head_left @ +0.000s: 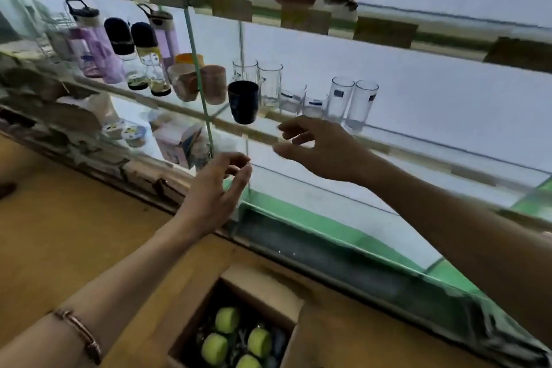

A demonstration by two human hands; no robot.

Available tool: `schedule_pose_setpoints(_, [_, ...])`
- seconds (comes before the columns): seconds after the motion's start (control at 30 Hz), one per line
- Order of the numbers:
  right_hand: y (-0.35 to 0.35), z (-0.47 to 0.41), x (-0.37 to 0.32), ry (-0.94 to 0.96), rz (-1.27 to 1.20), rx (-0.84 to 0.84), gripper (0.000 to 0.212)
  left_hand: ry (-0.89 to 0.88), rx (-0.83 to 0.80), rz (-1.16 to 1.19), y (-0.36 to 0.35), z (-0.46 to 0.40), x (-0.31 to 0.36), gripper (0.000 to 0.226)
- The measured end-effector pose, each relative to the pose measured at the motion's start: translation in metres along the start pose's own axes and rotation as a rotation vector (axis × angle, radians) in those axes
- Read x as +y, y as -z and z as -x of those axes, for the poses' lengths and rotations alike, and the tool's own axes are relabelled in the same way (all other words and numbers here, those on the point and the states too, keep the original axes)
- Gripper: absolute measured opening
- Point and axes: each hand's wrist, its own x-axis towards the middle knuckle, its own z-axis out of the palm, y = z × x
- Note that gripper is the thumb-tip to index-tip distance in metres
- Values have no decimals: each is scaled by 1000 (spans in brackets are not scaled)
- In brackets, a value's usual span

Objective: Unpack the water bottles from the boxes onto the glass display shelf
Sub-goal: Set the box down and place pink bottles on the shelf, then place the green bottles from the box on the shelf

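Glass display shelf spans the frame; your left hand at center and right hand beside it hover loose-fingered, holding nothing. Green-capped water bottles wait in the box, bottom center. Reaching carelessly could topple the dark cup.

The glass display shelf is carrying water bottles, plastic cups, a dark cup and drinking glasses. The floor is supporting an open cardboard box.
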Motion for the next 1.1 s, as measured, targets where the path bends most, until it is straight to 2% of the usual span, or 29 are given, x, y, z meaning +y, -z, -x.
schedule_pose_setpoints(0.27, [-75, 7, 62, -103, -63, -256, 49, 295, -105, -60, -38, 53, -58, 11])
schedule_pose_setpoints(0.67, [-210, 30, 165, -296, -67, -577, 55, 674, -369, -150, -125, 128, -168, 24])
schedule_pose_setpoints(0.83, [-277, 48, 199, -423, -77, -657, 57, 772, -569, -191, -152, 161, -228, 33])
schedule_pose_setpoints(1.1, [-412, 80, 247, -621, -66, -762, 64, 801, -911, -262, -179, 226, -344, 44])
